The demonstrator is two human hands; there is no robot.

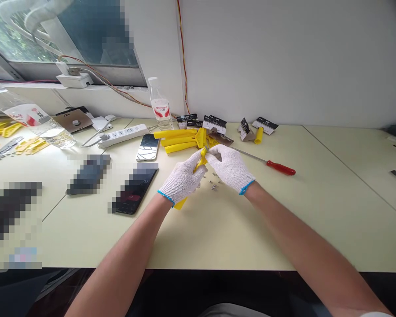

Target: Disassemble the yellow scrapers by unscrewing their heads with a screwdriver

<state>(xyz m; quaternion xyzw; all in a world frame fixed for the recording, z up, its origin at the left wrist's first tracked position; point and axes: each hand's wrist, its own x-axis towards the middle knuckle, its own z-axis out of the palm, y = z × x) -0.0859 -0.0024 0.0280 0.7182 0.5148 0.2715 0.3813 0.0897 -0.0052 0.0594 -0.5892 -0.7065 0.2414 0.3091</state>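
My left hand (pixel 182 178), in a white knit glove with a blue cuff, is closed round a yellow plastic handle (pixel 181 204). The handle's lower end shows below the wrist, and its head sticks up past the thumb. At that head, my gloved right hand (pixel 231 168) has its fingers pinched together; a small greyish bit shows there, too little to name. Small metal screws (pixel 214 187) lie scattered on the table just under both hands. Right behind them is a pile of similar yellow handles (pixel 180 143).
A red-handled screwdriver (pixel 280 167) lies to the right. Black cardboard packages (pixel 214 124) sit along the wall. Phones (pixel 137 189), a power strip (pixel 123 135) and an upright water bottle (pixel 160 108) stand left of the hands. A larger bottle (pixel 36 116) leans farther left.
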